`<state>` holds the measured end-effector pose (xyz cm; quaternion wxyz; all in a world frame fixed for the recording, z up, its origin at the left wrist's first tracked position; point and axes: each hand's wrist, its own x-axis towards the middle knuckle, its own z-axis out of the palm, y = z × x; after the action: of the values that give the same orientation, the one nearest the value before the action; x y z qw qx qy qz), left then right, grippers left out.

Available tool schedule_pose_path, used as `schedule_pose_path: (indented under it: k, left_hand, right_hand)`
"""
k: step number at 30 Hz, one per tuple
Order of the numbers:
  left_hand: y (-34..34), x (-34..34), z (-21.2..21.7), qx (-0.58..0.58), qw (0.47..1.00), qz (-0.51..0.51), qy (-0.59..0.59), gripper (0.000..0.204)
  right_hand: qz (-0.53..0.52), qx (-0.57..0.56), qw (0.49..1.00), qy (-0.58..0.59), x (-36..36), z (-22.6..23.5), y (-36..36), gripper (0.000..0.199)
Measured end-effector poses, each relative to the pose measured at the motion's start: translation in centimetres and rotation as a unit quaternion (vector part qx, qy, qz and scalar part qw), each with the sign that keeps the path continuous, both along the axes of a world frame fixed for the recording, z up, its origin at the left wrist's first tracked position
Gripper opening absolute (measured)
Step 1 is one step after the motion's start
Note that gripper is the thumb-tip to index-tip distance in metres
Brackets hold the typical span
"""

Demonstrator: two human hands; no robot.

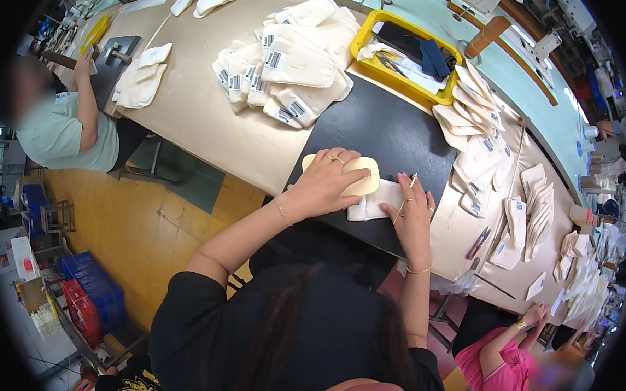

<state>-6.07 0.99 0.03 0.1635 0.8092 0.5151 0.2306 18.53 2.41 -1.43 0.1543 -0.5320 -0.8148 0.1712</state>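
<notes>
My left hand (331, 179) lies over a cream pad with rounded corners (370, 169), its fingers curled around the pad's edges. Beside it, my right hand (414, 208) is closed on a thin pale stick (403, 200) that points down toward the work. Under the right fingers is a white fabric piece (384, 197) with a printed label near its left end. The pad overlaps part of this piece, and both lie on a black work mat (391, 125). The stick's exact kind is hard to make out.
Behind the left hand rises a heap of cream labelled fabric pieces (298, 64). A yellow tray (442, 96) holds scissors, a phone and cloth. More piles (477, 162) and a red-handled tool (478, 243) lie to the right. Co-workers sit at left (69, 126) and lower right (499, 364).
</notes>
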Motion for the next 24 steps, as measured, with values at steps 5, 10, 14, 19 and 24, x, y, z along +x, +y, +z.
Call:
schedule_pose_path:
  k: [5, 10, 14, 19, 24]
  left_hand:
    - [0.2, 1.0, -0.6, 0.035, 0.997, -0.011, -0.07, 0.056]
    - [0.6, 2.3, -1.8, 0.039, 0.997, -0.055, -0.048, 0.064]
    - [2.1, 1.2, -1.6, 0.104, 0.992, -0.047, -0.058, 0.059]
    - [8.4, -9.2, 0.4, 0.112, 0.922, 0.345, -0.136, 0.048]
    - [11.8, -14.8, 0.8, 0.121, 0.929, 0.341, -0.078, 0.041]
  right_hand:
    - [-0.043, -0.046, 0.998, 0.029, 0.4, 1.2, 0.3, 0.053]
    - [-0.192, -0.024, 0.979, 0.059, 2.3, 2.0, 0.8, 0.032]
    - [-0.213, 0.072, 0.955, 0.192, 3.7, 2.2, 1.2, 0.025]
    - [-0.183, 0.047, 0.956, 0.223, 2.7, 2.6, 0.8, 0.022]
    - [-0.161, -0.006, 0.95, 0.266, 0.2, 2.7, 0.3, 0.019]
